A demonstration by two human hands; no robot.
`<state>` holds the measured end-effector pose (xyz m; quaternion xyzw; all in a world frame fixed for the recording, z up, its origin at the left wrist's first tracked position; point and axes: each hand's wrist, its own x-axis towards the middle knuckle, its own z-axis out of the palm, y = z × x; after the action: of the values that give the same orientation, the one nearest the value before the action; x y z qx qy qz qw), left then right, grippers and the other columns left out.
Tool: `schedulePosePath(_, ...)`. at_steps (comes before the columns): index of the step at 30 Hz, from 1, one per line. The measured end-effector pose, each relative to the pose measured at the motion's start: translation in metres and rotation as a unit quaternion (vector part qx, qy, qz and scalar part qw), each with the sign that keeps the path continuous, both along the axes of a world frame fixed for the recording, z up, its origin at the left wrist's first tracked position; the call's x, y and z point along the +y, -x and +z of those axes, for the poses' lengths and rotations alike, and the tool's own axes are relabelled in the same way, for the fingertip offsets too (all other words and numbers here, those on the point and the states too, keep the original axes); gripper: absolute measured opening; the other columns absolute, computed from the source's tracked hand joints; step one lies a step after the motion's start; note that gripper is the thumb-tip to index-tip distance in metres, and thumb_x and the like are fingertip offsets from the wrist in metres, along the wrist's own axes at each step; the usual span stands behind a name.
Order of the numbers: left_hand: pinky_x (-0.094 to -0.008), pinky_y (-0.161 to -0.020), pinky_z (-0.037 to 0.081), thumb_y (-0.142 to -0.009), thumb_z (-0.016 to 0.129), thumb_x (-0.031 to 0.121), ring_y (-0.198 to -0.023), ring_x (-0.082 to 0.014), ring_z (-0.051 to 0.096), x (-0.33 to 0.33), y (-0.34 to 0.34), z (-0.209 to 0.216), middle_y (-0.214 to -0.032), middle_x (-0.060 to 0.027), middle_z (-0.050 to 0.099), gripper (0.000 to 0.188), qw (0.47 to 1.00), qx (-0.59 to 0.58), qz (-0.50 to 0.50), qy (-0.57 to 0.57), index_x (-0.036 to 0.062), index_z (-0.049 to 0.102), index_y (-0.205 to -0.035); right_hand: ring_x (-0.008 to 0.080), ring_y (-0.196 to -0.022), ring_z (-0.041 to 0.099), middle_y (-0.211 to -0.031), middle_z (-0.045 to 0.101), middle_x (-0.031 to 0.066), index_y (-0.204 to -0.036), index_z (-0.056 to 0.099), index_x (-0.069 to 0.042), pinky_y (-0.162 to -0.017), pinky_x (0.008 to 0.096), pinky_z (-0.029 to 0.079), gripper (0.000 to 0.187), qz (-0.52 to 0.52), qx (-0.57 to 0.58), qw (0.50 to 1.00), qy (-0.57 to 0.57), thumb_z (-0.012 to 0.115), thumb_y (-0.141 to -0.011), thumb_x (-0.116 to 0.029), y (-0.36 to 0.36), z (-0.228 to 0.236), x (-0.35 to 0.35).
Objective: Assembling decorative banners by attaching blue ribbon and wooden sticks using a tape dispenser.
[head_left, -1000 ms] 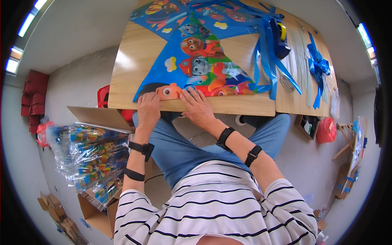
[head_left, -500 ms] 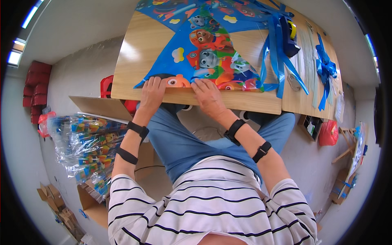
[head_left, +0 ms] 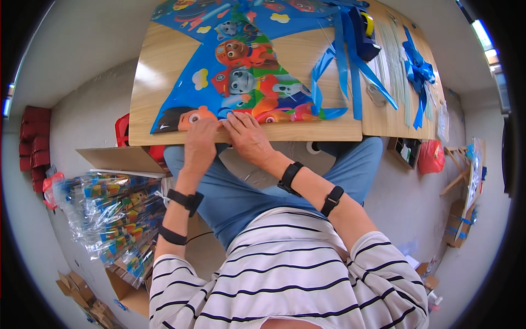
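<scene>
A glossy blue sheet (head_left: 186,77) printed with cartoon dogs and clouds lies on the wooden table, its lower edge along the table's front edge. My left hand (head_left: 200,143) has its fingers bunched on that lower edge, just right of the printed eye. Right beside it, my right hand (head_left: 249,136) presses the same edge with its fingers held together and bent over it. The fingertips of both hands almost meet. The thumbs and the underside of the edge are hidden.
Blue ribbon strips (head_left: 345,55) hang beside a dark blue tape dispenser (head_left: 366,38). Farther right are thin pale rods (head_left: 395,68) and a blue ribbon bow (head_left: 419,71). Below left, clear-wrapped printed sheets (head_left: 115,214) stand by a cardboard box (head_left: 129,288); a red bag (head_left: 431,157) sits at right.
My left hand has slid right along the sheet's lower edge, up to my right hand, uncovering the printed dark hair. My right hand stays near the same spot. The whole view has shifted.
</scene>
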<state>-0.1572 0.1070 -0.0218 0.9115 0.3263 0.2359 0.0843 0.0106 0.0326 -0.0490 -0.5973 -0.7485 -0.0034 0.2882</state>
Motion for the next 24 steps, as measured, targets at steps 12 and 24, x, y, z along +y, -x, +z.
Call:
schedulePosePath(12, -0.0409, -0.082, 0.044, -0.076, 0.068, 0.005, -0.093, -0.0292, 0.054, -0.029, -0.079, -0.012, -0.093, -0.0086, 0.057, 0.019, 0.996, -0.065, -0.026, 0.054, 0.0044, 0.063, -0.094, 0.0338, -0.088, 0.054, -0.086, 0.056, 0.013, -0.086, 0.061, -0.005, -0.074, 0.0449, 0.045, 0.04, -0.442, 0.037, 0.896, 0.013, 0.082, -0.068, -0.035, -0.145, 0.022, -0.068)
schedulePosePath(24, -0.0406, -0.075, 0.041, -0.076, 0.069, 0.005, -0.088, -0.0284, 0.054, -0.034, -0.085, -0.021, -0.089, -0.0071, 0.056, 0.009, 0.997, -0.066, 0.005, 0.047, 0.0055, 0.063, -0.083, 0.0354, -0.082, 0.06, -0.082, 0.06, 0.0142, -0.077, 0.065, -0.006, -0.069, 0.047, 0.048, 0.012, -0.567, 0.051, 0.822, 0.011, 0.067, -0.075, -0.018, -0.186, -0.004, -0.078)
